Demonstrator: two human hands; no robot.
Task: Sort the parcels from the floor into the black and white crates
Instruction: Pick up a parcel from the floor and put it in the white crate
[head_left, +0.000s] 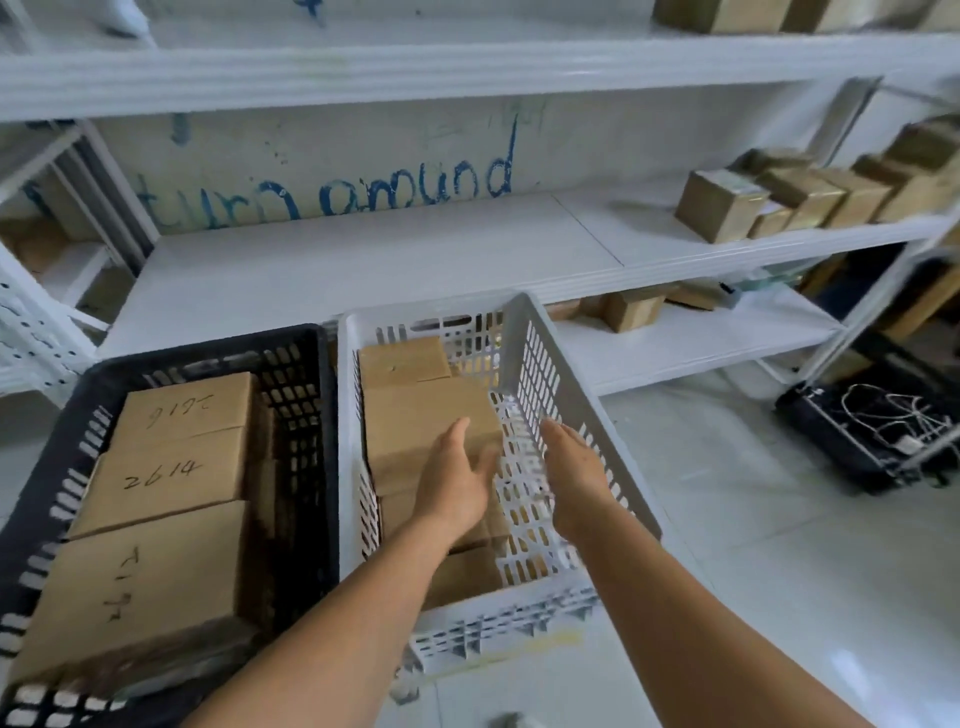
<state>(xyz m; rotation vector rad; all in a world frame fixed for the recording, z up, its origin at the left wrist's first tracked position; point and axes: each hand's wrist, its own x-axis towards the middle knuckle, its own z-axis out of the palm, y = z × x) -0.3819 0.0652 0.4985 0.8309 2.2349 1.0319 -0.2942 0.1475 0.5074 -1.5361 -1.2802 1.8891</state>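
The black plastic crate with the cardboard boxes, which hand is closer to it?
Left. The left hand is over the white crate, one crate away from the black plastic crate. The right hand is farther right.

The scene is bright and evenly lit with soft, diffuse light; shadows are faint, the darkest lying inside the black crate (311, 415) and under the lower shelf (675, 338). The glossy floor (779, 571) throws back pale glare at the right. The wide lens bends the shelf edges into curves toward the borders, and the whole picture is a little soft, with motion blur smearing the boxes (810, 197) at the right and the upper corners.
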